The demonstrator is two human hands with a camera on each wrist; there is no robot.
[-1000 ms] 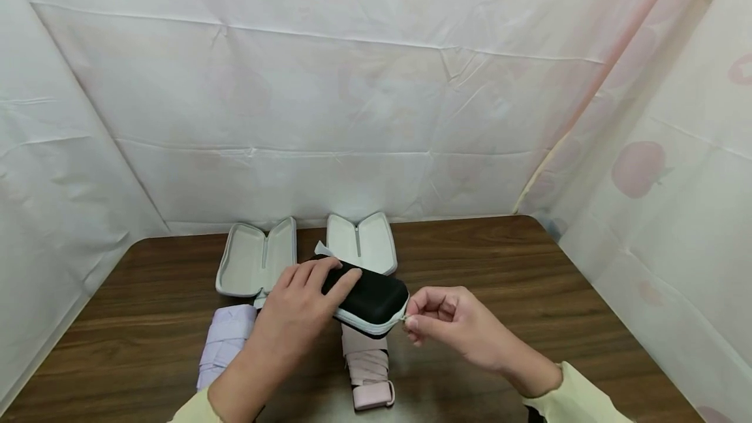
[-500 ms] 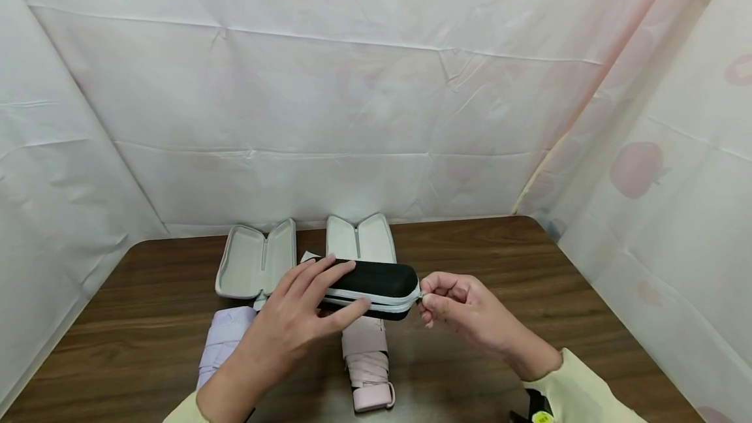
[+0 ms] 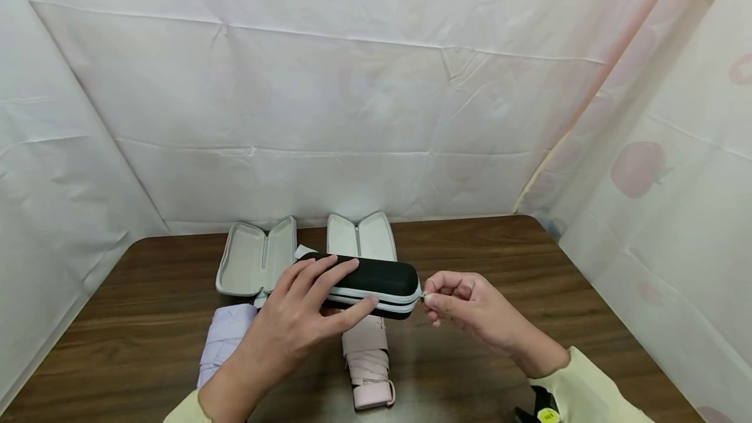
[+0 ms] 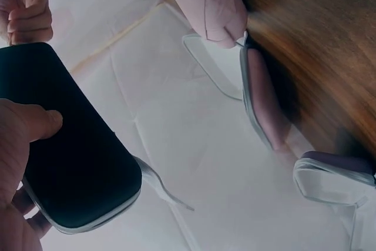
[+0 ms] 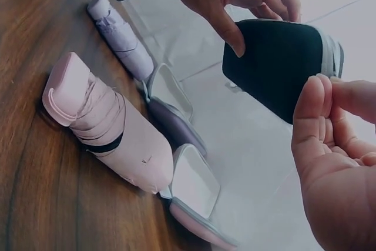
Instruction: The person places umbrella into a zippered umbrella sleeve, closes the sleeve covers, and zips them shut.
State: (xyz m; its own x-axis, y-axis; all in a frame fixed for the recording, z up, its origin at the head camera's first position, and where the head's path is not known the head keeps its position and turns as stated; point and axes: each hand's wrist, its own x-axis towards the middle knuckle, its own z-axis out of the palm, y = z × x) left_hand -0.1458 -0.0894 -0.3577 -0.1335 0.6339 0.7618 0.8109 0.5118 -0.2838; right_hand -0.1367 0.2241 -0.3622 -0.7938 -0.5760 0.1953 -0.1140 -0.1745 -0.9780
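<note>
My left hand (image 3: 296, 322) grips a black zip case (image 3: 384, 276) with light zipper edging, held up over the table, fingers on top and thumb along the near side. At the case's right end, my right hand (image 3: 472, 312) pinches the zipper pull between thumb and forefinger; the pull is mostly hidden by the fingertips. A pale loop (image 4: 158, 183) sticks out at the other end of the case. Below the case lies a folded pink umbrella (image 3: 367, 351) with its strap end toward me. A folded lilac umbrella (image 3: 226, 341) lies left of it, partly behind my left forearm.
Two opened cases with pale linings stand at the back of the wooden table (image 3: 558, 292): the left case (image 3: 243, 260) and the right case (image 3: 376, 237), the latter partly behind the black case. A white curtain (image 3: 329, 96) hangs close behind the table's far edge.
The black case has turned so its zipper side faces me more and its right end has risen. My right hand moved slightly right and up with it, still pinching the pull.
</note>
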